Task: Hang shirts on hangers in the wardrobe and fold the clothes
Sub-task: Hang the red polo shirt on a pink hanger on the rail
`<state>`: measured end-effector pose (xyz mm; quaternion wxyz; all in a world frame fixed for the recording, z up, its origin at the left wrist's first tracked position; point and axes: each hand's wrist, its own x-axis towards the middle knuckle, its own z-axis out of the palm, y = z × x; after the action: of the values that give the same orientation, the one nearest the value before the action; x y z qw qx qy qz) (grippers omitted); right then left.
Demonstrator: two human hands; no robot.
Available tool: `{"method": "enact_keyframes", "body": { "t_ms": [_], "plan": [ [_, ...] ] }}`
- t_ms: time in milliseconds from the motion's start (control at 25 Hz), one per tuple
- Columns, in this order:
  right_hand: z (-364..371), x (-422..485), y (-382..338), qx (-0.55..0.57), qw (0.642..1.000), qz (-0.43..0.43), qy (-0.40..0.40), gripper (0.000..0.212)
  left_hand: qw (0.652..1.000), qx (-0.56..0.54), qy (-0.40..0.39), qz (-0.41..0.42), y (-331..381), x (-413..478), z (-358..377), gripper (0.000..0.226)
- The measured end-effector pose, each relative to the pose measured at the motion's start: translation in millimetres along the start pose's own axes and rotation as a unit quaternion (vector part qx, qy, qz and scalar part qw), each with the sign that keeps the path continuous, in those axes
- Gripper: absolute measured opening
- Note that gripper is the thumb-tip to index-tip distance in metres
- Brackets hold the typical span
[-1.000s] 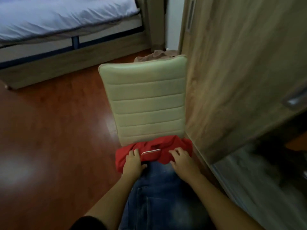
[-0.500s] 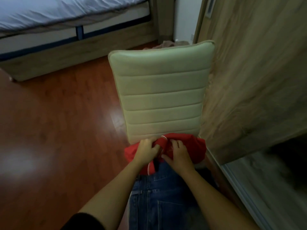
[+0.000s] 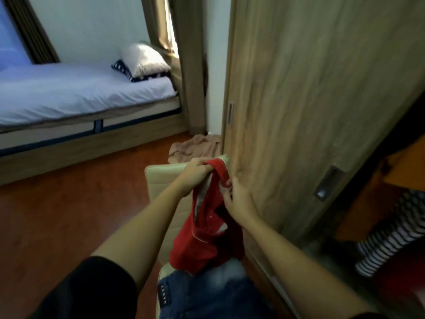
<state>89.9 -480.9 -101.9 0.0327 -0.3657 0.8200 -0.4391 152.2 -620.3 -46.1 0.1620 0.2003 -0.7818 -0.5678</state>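
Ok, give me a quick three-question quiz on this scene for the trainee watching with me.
1. True or false: only the left hand grips the red shirt; the right hand hangs free.
2. What lies on the seat of the chair, below the shirt? A) blue jeans B) a pillow C) a striped top
3. Fill in: the beige garment lies on the ____ behind the chair.

Key: 1 false, both hands grip it. 2 A. 3 floor.
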Motion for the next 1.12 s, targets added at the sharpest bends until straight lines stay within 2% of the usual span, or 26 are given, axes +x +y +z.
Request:
{"method": "enact_keyframes", "body": {
  "t_ms": [120, 280, 400, 520, 640, 720, 800, 880, 960, 1040, 1080, 1120],
  "plan": [
    [-74.8, 13.4, -37.5, -0.004, 0.998, 0.012, 0.064, 0.016, 0.998, 0.02, -0.025, 0.055, 78.4, 5.6, 4.9, 0.022],
    [-158.5, 30.2, -83.4, -0.065, 0.981, -0.094, 0.155, 0.036, 0.989, 0.059, -0.09, 0.1, 159.3, 16.0, 18.2, 0.024],
    [-217.3, 41.0, -110.8, -0.145, 0.956, -0.166, 0.192, 0.019, 0.973, 0.103, -0.148, 0.147, 204.2, 14.3, 28.0, 0.015],
    [-263.3, 42.8, -127.7, -0.217, 0.934, -0.208, 0.194, 0.011, 0.945, 0.219, -0.101, 0.218, 227.1, 21.2, 36.9, 0.02],
    [-300.0, 38.8, -137.1, -0.234, 0.927, -0.184, 0.229, 0.025, 0.903, 0.358, -0.034, 0.236, 200.5, 28.6, 48.2, 0.021],
    [-330.2, 34.7, -134.7, -0.291, 0.909, -0.133, 0.267, 0.03, 0.921, 0.338, -0.046, 0.19, 177.1, 27.0, 55.7, 0.018],
    [-356.7, 29.4, -121.7, -0.396, 0.881, -0.067, 0.251, 0.03, 0.951, 0.268, -0.052, 0.147, 175.0, 23.0, 55.9, 0.017],
    [-370.3, 16.1, -107.0, -0.468, 0.868, -0.024, 0.166, 0.028, 0.966, 0.216, 0.025, 0.142, 194.5, 31.5, 54.0, 0.027],
    [-371.2, -2.1, -95.0, -0.485, 0.87, 0.003, 0.084, 0.023, 0.966, 0.189, 0.108, 0.141, 215.3, 36.3, 56.5, 0.032],
    [-368.9, -18.9, -86.6, -0.525, 0.847, -0.01, 0.077, 0.015, 0.963, 0.2, 0.126, 0.126, 226.1, 30.1, 69.3, 0.027],
    [-371.7, -26.9, -80.8, -0.541, 0.836, -0.029, 0.088, 0.014, 0.965, 0.205, 0.109, 0.124, 228.6, 26.3, 79.2, 0.025],
    [-375.2, -33.0, -74.7, -0.53, 0.841, -0.038, 0.098, 0.012, 0.969, 0.193, 0.085, 0.131, 230.6, 21.0, 87.4, 0.027]
  ]
}}
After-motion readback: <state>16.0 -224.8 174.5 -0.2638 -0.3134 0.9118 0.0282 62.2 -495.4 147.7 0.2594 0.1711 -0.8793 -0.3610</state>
